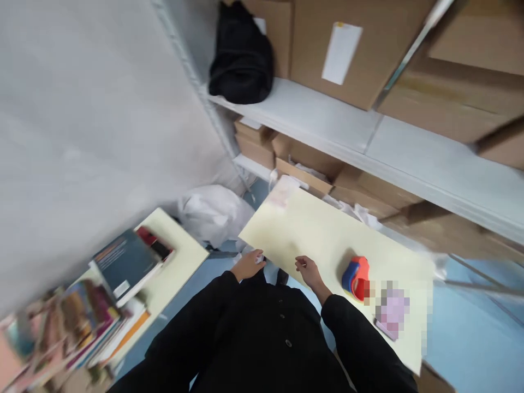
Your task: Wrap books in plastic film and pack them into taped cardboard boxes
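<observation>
My left hand is in front of my body, just off the near left edge of the pale yellow table. Its fingers are loosely bent and apart, with nothing clearly in them. Over the table's near edge is my right hand, fingers loosely curled with a gap at the thumb; I see nothing held. To its right on the tabletop stands an orange-red and blue object, rounded with an opening, possibly a tape dispenser. Beyond that lies a flat purple item, blurred by pixelation.
At left, a second pale table carries a dark-covered book and a pile of books and papers. A white bag sits between the tables. Behind, a metal shelf holds cardboard boxes and a black bag.
</observation>
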`<state>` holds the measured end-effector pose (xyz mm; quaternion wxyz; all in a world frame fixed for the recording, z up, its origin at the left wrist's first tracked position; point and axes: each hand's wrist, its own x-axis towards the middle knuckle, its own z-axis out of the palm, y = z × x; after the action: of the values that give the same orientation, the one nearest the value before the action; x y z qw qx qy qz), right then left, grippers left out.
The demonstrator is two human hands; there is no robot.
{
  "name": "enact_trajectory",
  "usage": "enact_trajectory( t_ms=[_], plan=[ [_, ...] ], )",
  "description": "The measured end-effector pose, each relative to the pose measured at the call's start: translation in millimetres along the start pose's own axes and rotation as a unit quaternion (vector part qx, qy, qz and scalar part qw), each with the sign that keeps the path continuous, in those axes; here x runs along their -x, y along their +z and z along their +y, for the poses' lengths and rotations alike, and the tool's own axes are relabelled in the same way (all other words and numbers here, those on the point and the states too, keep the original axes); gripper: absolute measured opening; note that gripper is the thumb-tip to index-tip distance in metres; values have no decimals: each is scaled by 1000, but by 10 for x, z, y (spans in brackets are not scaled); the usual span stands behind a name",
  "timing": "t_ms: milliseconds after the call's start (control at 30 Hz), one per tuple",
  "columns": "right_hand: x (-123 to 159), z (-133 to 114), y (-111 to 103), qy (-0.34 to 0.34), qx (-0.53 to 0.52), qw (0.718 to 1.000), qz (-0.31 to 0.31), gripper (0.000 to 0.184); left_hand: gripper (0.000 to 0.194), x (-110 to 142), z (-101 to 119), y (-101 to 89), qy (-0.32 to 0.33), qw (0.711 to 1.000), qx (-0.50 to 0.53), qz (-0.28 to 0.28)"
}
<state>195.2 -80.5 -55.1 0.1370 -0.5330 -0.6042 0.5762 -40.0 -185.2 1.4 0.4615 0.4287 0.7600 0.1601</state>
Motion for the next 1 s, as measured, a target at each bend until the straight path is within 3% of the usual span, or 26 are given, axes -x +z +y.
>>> enact_trajectory(
  t_ms=[300,533,700,867,1000],
  plan=[
    [-447,-453,636,-83,69,979,-175,31,51,916,-725,79,-136,972,106,157],
    [-470,-633,1354,-139,121,943,-279,35,46,1502,-1191,288,-180,921,216,269],
    [-187,-742,1999,-154,133,925,-321,34,48,1931,-1626,338,-196,902,249,294],
    [322,-761,2802,-157,145,904,-369,34,50,2459,-2250,252,-192,882,275,331],
    [877,-765,3494,-171,171,857,-454,35,49,2974,-2773,212,-214,850,288,387]
  ],
)
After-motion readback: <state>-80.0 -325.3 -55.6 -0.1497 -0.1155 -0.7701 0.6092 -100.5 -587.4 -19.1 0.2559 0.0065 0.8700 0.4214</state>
